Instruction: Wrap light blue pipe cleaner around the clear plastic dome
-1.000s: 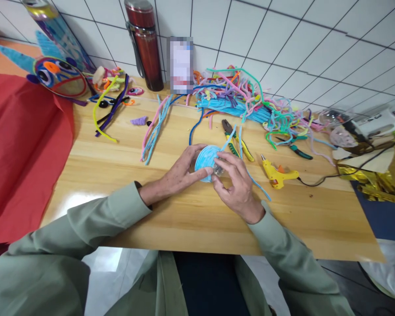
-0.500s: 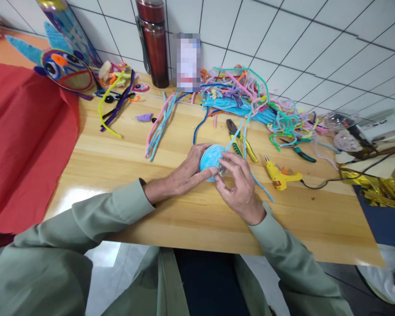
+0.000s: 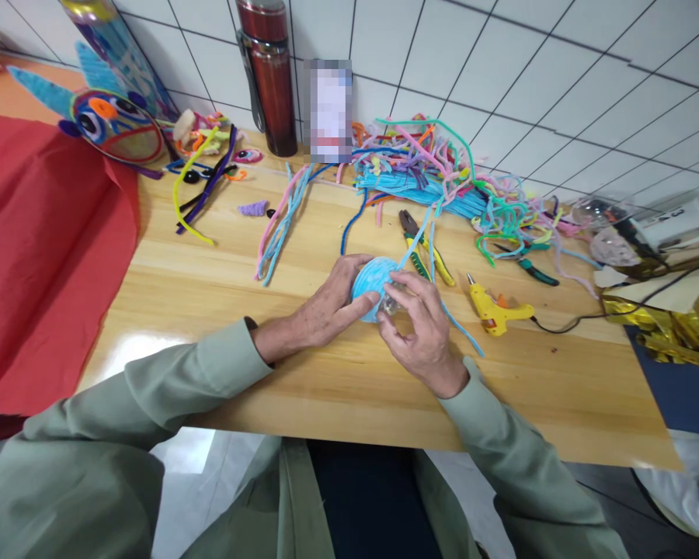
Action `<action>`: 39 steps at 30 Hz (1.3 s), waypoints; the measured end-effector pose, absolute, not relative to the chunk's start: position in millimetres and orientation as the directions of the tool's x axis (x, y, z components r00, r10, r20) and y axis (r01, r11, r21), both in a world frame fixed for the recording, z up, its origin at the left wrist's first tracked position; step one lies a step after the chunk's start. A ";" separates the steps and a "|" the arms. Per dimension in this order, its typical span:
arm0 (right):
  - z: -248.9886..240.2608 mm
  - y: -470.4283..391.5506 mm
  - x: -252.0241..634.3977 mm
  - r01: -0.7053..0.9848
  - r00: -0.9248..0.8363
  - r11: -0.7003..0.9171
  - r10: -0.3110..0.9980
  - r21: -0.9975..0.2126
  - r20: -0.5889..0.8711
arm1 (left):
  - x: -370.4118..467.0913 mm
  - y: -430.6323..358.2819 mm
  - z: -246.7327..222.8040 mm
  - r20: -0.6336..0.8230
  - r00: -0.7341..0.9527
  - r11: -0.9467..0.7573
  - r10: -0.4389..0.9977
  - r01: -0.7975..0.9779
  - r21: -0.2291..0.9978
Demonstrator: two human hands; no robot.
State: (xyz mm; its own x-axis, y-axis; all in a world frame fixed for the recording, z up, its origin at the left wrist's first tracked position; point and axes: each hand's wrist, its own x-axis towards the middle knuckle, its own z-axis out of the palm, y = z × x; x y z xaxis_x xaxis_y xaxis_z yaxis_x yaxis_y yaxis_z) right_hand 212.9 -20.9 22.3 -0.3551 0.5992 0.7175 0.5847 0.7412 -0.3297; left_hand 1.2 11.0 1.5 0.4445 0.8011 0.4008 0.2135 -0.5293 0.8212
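Note:
A round form wrapped in light-blue pipe cleaner (image 3: 371, 281) is between my two hands above the table. Its right end shows a clear, shiny uncovered part (image 3: 390, 301). My left hand (image 3: 341, 299) closes around the left side, thumb across the front. At the right end, my right hand (image 3: 418, 318) grips with bent fingers and thumb. A loose light-blue pipe cleaner strand (image 3: 415, 242) runs up from the ball near my right fingertips. Just behind lie pliers with yellow-green handles (image 3: 425, 248). A yellow glue gun (image 3: 497, 309) rests to the right.
Along the wall lies a heap of coloured pipe cleaners (image 3: 425, 175). A red thermos (image 3: 271, 78) and a blurred phone-like panel (image 3: 330, 112) stand at the back. A decorated blue mask-like piece (image 3: 113, 124) and red cloth (image 3: 46, 256) are at left. The glue gun's cord (image 3: 588, 317) trails right.
My left thumb has shifted slightly up and left on the blue ball. Otherwise both hands hold nearly the same pose, and the whole view has moved very slightly.

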 end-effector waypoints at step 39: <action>35.4 -6.3 224.8 0.519 -0.333 0.694 0.702 -0.499 0.630 | -0.5 12.6 4.8 0.574 0.512 -0.736 0.639 0.192 0.649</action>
